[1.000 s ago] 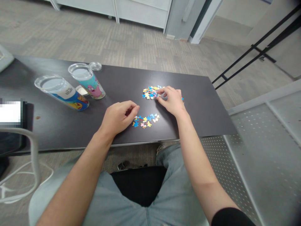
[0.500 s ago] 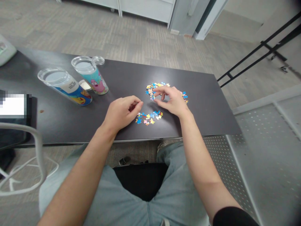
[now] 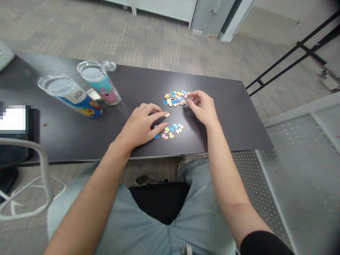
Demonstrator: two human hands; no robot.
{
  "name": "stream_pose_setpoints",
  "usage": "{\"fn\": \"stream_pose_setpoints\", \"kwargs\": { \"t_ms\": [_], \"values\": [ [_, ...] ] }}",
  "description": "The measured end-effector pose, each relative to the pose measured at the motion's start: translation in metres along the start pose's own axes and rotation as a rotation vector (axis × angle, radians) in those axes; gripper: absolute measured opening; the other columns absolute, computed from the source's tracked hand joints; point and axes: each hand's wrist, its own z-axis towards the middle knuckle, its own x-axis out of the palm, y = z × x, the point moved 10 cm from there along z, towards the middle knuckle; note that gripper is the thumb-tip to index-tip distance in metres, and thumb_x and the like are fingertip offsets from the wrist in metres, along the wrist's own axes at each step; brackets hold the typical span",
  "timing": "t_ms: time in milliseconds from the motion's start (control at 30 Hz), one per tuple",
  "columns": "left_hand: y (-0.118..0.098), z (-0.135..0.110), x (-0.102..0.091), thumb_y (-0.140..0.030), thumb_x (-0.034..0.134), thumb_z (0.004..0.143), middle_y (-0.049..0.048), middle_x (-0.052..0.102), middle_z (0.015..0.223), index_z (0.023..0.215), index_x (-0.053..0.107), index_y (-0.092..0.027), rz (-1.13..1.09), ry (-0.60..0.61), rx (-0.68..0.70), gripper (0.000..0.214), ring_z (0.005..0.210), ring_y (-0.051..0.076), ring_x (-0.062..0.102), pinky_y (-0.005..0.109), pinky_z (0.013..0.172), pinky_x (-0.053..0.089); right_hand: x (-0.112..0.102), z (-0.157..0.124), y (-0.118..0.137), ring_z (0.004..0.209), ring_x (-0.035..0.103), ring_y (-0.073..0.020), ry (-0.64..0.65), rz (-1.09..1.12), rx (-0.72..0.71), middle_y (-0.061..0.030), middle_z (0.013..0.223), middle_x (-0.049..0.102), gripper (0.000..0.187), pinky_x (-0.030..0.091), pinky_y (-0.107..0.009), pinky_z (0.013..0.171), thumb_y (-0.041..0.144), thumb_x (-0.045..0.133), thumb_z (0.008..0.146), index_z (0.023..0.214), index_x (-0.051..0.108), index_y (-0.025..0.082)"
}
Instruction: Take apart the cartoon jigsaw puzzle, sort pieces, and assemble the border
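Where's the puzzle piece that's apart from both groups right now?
In the head view, the lone puzzle piece is just above centre, at the left hand, between the larger pile and the smaller group.

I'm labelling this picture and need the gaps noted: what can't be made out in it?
All in the head view:
Near puzzle pieces: partly hidden by the left hand.
Far pile: right edge overlapped by the right hand.
Any piece in that hand's grip: too small to tell.
Pale disc: partly behind the nearer canister.
White object: cut off by the left edge.
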Motion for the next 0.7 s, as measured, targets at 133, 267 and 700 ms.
{"fn": "stream_pose_setpoints", "kwargs": {
  "t_ms": [133, 267, 700],
  "values": [
    [0.0, 0.0, 0.01, -0.044, 0.081, 0.122, 0.0128, 0.088, 0.167, 0.152, 0.094, -0.034, 0.017, 0.058, -0.012, 0.034, 0.157, 0.048, 0.07, 0.067, 0.135, 0.051, 0.01, 0.001, -0.008, 0.092, 0.08, -0.0268, 0.025, -0.025, 0.014, -0.0086, 0.127, 0.092, 0.022, 0.072, -0.047, 0.106, 0.03, 0.079, 0.111, 0.13, 0.091, 0.027],
    [-0.001, 0.001, 0.005, -0.041, 0.076, 0.125, 0.009, 0.096, 0.153, 0.139, 0.095, -0.032, 0.016, 0.032, -0.018, 0.026, 0.148, 0.043, 0.077, 0.069, 0.133, 0.047, 0.018, 0.0, -0.005, 0.094, 0.079, -0.0265, 0.051, -0.046, -0.009, -0.0099, 0.132, 0.09, 0.02, 0.072, -0.047, 0.107, 0.03, 0.087, 0.111, 0.129, 0.092, 0.026],
    [0.006, 0.004, 0.001, -0.043, 0.078, 0.123, 0.0079, 0.095, 0.142, 0.127, 0.098, -0.033, 0.072, -0.06, -0.137, 0.023, 0.132, 0.04, 0.077, 0.07, 0.127, 0.043, 0.018, 0.004, 0.009, 0.105, 0.079, -0.0297, 0.092, -0.064, -0.024, -0.0099, 0.126, 0.09, 0.027, 0.068, -0.048, 0.111, 0.037, 0.068, 0.124, 0.109, 0.09, 0.029]
  ]
}}
